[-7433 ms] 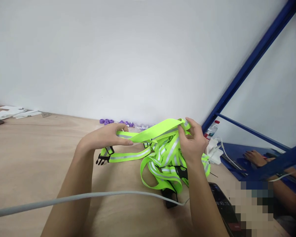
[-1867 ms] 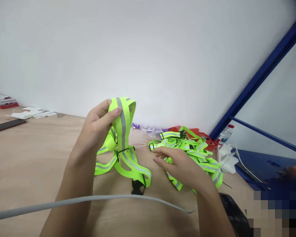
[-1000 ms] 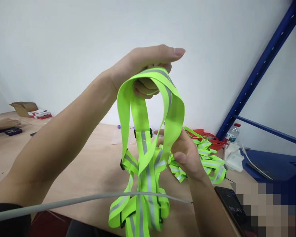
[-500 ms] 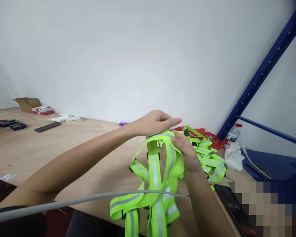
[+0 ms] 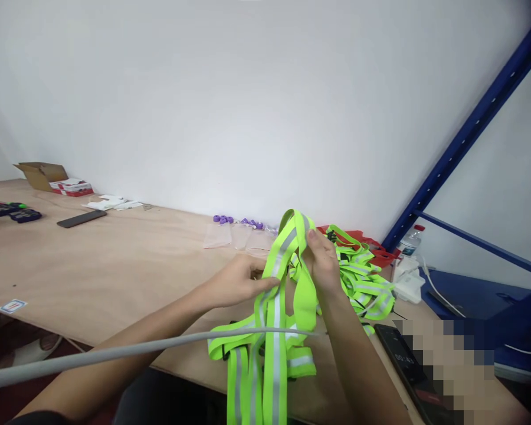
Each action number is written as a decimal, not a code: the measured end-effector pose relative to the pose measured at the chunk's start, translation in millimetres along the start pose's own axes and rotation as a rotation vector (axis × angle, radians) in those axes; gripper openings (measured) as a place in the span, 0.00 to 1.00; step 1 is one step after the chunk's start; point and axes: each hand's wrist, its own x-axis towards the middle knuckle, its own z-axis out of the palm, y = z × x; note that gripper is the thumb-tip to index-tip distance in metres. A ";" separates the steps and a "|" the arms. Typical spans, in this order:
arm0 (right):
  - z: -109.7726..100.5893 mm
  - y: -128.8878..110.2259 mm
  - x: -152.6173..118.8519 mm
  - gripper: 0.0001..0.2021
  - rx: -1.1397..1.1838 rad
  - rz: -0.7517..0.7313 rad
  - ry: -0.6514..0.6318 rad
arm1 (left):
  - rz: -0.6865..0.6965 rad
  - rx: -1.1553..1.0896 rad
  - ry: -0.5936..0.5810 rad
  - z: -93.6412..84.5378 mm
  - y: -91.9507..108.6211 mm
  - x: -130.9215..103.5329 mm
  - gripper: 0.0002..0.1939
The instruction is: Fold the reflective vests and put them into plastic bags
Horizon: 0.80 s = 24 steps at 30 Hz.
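webbing (image 5: 277, 304) held by upright right hand (image 5: 326, 265) and lower, sideways left hand (image 5: 241, 281)

You are facing many neon straps (image 5: 277, 354), several purple pieces (image 5: 223, 219), one bottle (image 5: 409, 241), one open cardboard box (image 5: 43, 176), one phone (image 5: 407, 366) and one dark slab (image 5: 82, 218).

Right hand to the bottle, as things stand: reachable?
Probably, but not straight away: the right hand is gripping the held strap, and the strap pile and red material lie between it and the bottle. Going over them looks feasible.
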 end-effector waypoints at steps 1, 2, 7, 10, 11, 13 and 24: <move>-1.1 -1.9 1.9 0.21 0.017 0.010 -0.023 | -0.024 -0.101 -0.023 -5.0 -2.7 -2.2 0.15; -3.3 -4.1 4.2 0.21 0.043 0.028 -0.051 | -0.040 -0.201 -0.024 -12.9 -3.7 -4.4 0.17; -26.8 -18.7 21.0 0.22 0.091 0.187 -0.123 | -0.025 -0.525 0.119 -76.2 13.9 -17.0 0.21; -39.6 -28.6 30.1 0.20 0.127 0.209 -0.094 | 0.017 -0.549 0.190 -110.5 31.9 -21.7 0.23; -40.7 -30.6 31.9 0.20 0.113 0.221 -0.114 | 0.036 -0.545 0.215 -118.6 37.2 -21.7 0.22; -36.4 -30.5 32.8 0.21 0.038 0.272 -0.202 | 0.060 -0.516 0.217 -128.8 45.8 -19.0 0.21; 22.7 -15.0 26.3 0.23 -0.345 0.132 -0.467 | -0.005 -0.362 0.054 -117.9 74.6 6.5 0.12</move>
